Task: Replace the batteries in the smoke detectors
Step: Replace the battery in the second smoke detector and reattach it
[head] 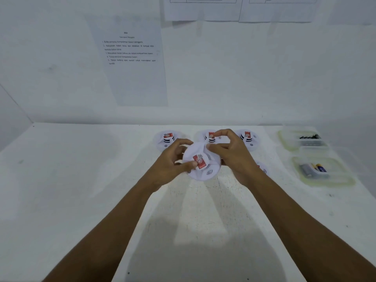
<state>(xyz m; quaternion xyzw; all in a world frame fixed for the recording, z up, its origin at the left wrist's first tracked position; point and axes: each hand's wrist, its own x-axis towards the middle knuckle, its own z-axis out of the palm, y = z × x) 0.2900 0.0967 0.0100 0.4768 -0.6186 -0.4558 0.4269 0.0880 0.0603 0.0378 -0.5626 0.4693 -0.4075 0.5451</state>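
Holding smoke detector (207, 169): left hand (173, 162) grips 9 o'clock rim, right hand (236, 157) pinches 2 o'clock. Likely opening step; next needs a counter-twist.

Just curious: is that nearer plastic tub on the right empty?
Not empty: the nearer tub holds several batteries, one blue and yellow.

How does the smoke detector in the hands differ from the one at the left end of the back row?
The held detector is lifted and tilted, gripped by the left hand and right hand; the back-row detector rests flat on the table, untouched. The back-row detector shows black slots below its sticker; none show on the held detector. Both are white, round, with a red sticker.
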